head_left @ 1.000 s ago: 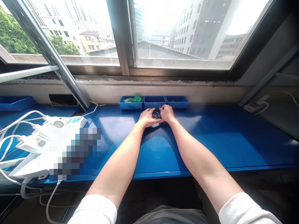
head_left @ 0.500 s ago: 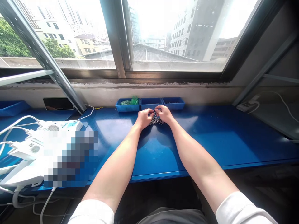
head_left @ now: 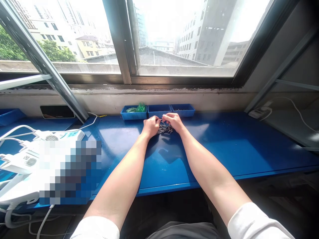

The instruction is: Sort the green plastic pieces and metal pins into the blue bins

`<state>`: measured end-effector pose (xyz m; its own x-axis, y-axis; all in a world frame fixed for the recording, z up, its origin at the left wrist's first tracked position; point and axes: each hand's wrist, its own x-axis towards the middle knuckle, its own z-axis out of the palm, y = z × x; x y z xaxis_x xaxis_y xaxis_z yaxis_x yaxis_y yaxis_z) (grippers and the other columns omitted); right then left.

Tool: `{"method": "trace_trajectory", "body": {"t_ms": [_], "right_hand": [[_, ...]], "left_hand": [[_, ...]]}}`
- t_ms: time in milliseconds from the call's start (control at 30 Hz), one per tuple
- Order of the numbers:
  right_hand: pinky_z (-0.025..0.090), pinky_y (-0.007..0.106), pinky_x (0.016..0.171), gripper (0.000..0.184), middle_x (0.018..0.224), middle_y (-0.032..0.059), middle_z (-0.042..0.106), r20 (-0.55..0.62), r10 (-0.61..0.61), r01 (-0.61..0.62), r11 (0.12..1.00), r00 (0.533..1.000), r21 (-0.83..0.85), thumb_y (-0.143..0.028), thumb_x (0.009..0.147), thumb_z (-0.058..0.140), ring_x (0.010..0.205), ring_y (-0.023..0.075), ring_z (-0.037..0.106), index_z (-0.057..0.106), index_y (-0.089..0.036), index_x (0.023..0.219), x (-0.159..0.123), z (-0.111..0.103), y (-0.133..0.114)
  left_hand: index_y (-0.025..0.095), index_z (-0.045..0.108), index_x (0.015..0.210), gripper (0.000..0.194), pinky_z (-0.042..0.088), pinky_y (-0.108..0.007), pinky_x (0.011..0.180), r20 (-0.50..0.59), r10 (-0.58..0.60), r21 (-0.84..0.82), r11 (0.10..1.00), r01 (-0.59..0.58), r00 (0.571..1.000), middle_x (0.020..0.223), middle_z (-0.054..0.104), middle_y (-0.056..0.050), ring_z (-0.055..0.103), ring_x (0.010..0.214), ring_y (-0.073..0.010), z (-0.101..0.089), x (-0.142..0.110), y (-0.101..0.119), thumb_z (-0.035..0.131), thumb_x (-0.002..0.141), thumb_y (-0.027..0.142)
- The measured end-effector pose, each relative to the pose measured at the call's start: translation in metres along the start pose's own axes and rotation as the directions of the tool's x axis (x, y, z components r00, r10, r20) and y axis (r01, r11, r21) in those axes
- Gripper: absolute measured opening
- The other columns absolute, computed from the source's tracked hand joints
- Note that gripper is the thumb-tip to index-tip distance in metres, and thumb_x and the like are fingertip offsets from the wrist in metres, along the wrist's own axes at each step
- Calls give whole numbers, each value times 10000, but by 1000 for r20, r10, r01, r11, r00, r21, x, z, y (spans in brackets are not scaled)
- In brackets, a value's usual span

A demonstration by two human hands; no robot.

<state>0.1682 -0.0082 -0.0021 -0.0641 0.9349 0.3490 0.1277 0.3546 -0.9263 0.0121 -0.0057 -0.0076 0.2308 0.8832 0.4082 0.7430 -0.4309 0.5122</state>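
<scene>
Bright daylight through the window (head_left: 179,36) glares on the blue bench (head_left: 224,146), edges visibly warped.

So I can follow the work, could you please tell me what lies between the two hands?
The head view shows a small heap of thin dark metal pins between the left hand and the right hand.

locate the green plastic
In the head view, the green plastic sits in the leftmost of three blue trays, at the back of the blue bench, beyond the left hand.
</scene>
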Motion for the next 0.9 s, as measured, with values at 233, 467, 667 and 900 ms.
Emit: {"method": "trace_trajectory", "body": {"t_ms": [233, 467, 667, 900], "right_hand": [[379, 235, 532, 289, 702, 28, 686, 16, 37, -38, 997, 999, 74, -435, 692, 607, 594, 123, 523, 709, -172, 757, -1, -2, 1], [428, 260, 600, 287, 789, 38, 701, -86, 1, 2, 999, 996, 32, -410, 696, 590, 673, 148, 564, 707, -174, 809, 4, -4, 6], [455, 327, 817, 357, 998, 31, 686, -305, -104, 7, 953, 947, -302, -346, 697, 577, 856, 187, 570, 679, -198, 1006, 7, -7, 8], [387, 350, 963, 465, 1147, 47, 642, -338, -128, -70, 854, 932, -515, -306, 725, 530, 1125, 233, 469, 619, -185, 1166, 8, -7, 11]], "left_hand": [[225, 621, 920, 310, 392, -352, 883, 18, -23, 24, 999, 23, 1000, 955, 704, -60, 614, 968, -237, 1, 0, 0, 358, 900, 388], [232, 583, 1065, 335, 351, -368, 964, -30, -97, -15, 995, 97, 995, 1133, 653, -62, 559, 1103, -226, 0, -1, 2, 358, 903, 419], [216, 561, 1104, 330, 342, -445, 969, -74, -167, 0, 986, 168, 983, 1199, 600, -100, 512, 1159, -274, 5, 2, -8, 401, 876, 394], [223, 554, 1115, 322, 338, -449, 977, -40, -191, 17, 981, 191, 981, 1204, 588, -109, 508, 1164, -281, 6, 1, -10, 422, 861, 371]]}}
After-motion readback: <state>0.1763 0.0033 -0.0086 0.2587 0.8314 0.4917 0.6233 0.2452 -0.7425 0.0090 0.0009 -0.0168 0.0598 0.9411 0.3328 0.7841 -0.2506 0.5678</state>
